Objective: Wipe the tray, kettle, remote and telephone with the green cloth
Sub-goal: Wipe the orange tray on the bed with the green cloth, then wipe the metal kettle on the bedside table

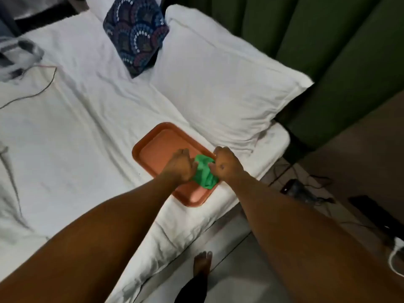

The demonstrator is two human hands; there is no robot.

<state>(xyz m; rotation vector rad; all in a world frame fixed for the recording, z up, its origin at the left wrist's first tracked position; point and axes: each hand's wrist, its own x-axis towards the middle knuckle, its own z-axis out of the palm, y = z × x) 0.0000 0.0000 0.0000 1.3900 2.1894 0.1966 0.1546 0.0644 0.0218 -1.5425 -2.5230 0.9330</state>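
Observation:
An orange tray [157,141] lies flat on the white bed near its right edge. A crumpled green cloth [204,173] rests on the tray's near right part. My left hand [180,165] grips the cloth's left side, and my right hand [227,164] grips its right side, over the tray's right rim. The kettle, remote and telephone cannot be picked out; a blurred grey object [19,57] sits at the bed's far left.
A white pillow [223,84] lies just beyond the tray, with a patterned blue cushion [135,33] behind it. A thin cable [43,88] runs across the sheet at left. Dark devices and cables [306,191] lie on the floor at right, below a green padded headboard [328,40].

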